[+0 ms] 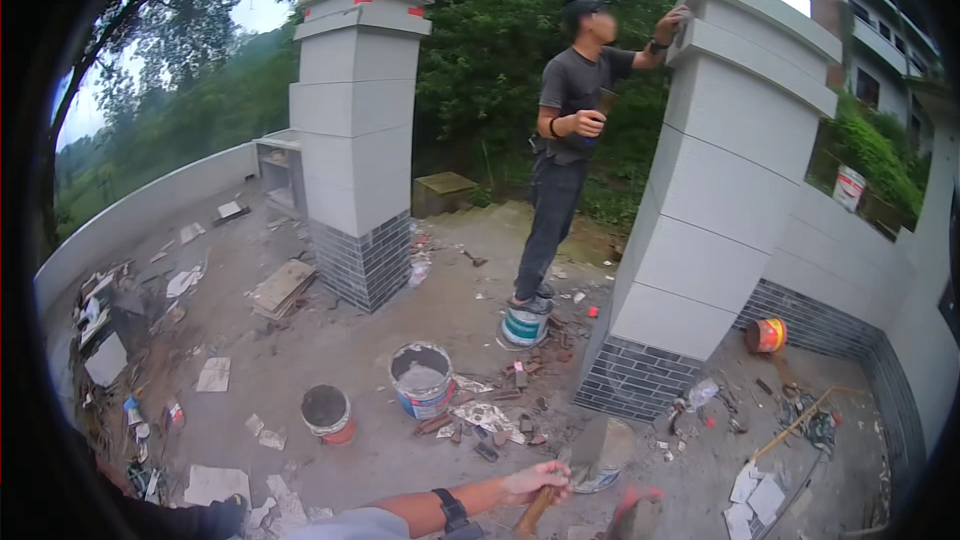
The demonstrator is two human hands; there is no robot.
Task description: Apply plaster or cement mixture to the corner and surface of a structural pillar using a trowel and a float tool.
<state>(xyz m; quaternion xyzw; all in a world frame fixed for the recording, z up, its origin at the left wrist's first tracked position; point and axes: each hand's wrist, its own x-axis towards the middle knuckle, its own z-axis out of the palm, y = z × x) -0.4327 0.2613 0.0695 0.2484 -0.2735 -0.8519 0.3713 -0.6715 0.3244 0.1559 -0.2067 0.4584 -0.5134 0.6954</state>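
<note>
My bare left hand point(538, 481), with a black band on its wrist, reaches in from the lower edge. Its fingers are closed round the wooden handle of a trowel point(598, 448). The trowel's flat grey blade slants up and to the right, in front of a round bucket point(620, 448) that it partly hides. Just right of my hand, a blurred red and brown shape point(637, 512) shows at the lower edge; I cannot make out what it is. No part of my right hand can be made out.
A person point(570, 140) stands on an upturned bucket point(525, 324), one hand on the tall right pillar point(690, 200), a tool in the other. Left stands another pillar point(355, 130). Buckets point(422, 402), point(326, 414) and broken tiles point(213, 374) lie about the floor.
</note>
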